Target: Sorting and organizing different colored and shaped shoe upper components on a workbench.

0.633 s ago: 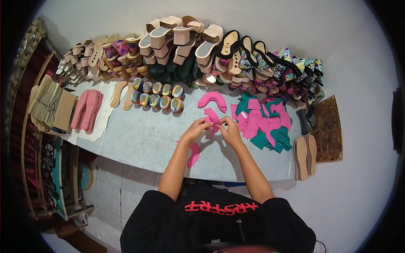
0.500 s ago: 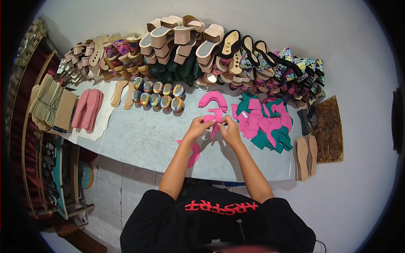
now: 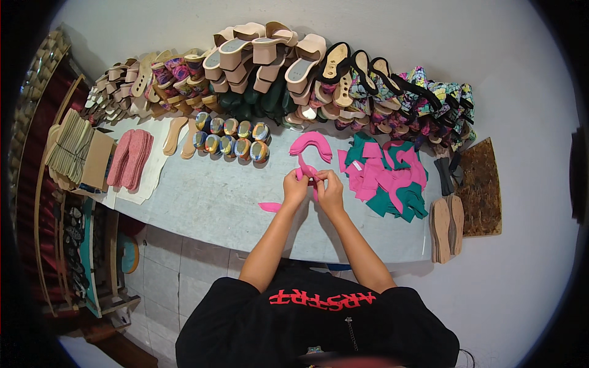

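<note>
Over the middle of the table, a pink strap piece of fabric or soft sheet is held up between my two hands, bent into a loop. My left hand pinches its left side with thumb and fingers. On the other side my right hand is closed on the same piece, and its fingertips hide part of it. Just beyond lies a stack of pink curved strap pieces. One loose pink piece rests beside my left forearm, which covers the rest of it.
At right lies a heap of pink and green cut pieces. Heeled sandals are piled along the wall. Patterned rolled pieces, pink soles and a box stand at left. Tan soles lie by the right edge.
Both hands have drawn slightly nearer to me, and the pink piece has turned from a flat cross shape into a loop. My left forearm shifted right, hiding more of the loose piece.
</note>
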A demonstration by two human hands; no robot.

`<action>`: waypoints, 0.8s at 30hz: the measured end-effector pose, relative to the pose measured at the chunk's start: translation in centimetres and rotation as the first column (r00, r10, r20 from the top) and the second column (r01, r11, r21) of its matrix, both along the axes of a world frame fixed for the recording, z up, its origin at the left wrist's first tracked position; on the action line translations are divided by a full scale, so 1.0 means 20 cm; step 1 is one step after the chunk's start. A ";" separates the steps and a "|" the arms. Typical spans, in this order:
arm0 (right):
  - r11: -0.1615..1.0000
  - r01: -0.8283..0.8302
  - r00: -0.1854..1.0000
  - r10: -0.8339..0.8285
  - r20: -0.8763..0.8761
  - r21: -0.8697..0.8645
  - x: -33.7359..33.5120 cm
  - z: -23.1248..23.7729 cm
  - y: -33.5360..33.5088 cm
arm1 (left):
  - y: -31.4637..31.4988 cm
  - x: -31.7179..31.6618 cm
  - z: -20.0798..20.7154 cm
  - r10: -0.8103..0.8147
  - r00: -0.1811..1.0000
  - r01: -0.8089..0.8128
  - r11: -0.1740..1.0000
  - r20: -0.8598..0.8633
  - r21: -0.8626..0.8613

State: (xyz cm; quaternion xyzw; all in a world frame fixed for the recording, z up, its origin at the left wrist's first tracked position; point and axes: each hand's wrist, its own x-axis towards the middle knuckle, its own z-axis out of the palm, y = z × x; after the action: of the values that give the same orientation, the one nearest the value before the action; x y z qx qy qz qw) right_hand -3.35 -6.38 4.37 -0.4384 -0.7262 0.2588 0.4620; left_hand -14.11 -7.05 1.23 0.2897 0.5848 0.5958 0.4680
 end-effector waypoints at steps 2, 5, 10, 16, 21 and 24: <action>1.000 0.007 1.000 -0.008 0.017 0.018 -0.01 -0.03 0.01 | 0.00 0.02 -0.02 0.051 0.996 -0.051 0.999 -0.073 0.012; 0.999 0.052 0.999 -0.052 0.008 -0.009 -0.02 -0.02 0.00 | -0.03 0.03 -0.04 0.053 0.998 -0.054 0.998 0.039 0.024; 0.991 -0.030 0.976 0.057 0.210 -0.130 0.05 -0.02 0.00 | -0.08 -0.04 0.04 -0.111 0.956 0.127 0.991 0.273 -0.042; 0.991 -0.118 0.964 0.099 0.245 0.064 0.04 -0.06 -0.07 | -0.13 -0.15 -0.02 -0.317 0.901 0.353 0.933 0.295 -0.075; 0.970 -0.197 0.956 0.158 0.246 0.141 0.05 0.01 -0.06 | -0.12 -0.14 0.07 -0.369 0.906 0.387 0.920 0.208 -0.055; 0.956 -0.229 0.928 0.158 0.337 0.182 0.06 0.07 -0.04 | -0.09 -0.16 0.11 -0.433 0.900 0.435 0.897 0.046 -0.077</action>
State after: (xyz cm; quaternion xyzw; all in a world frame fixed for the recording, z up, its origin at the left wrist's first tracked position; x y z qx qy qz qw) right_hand -2.11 -7.15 5.73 -0.3467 -0.8552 0.1477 0.3559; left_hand -17.36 -8.87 3.43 0.3844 0.5239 0.4550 0.6089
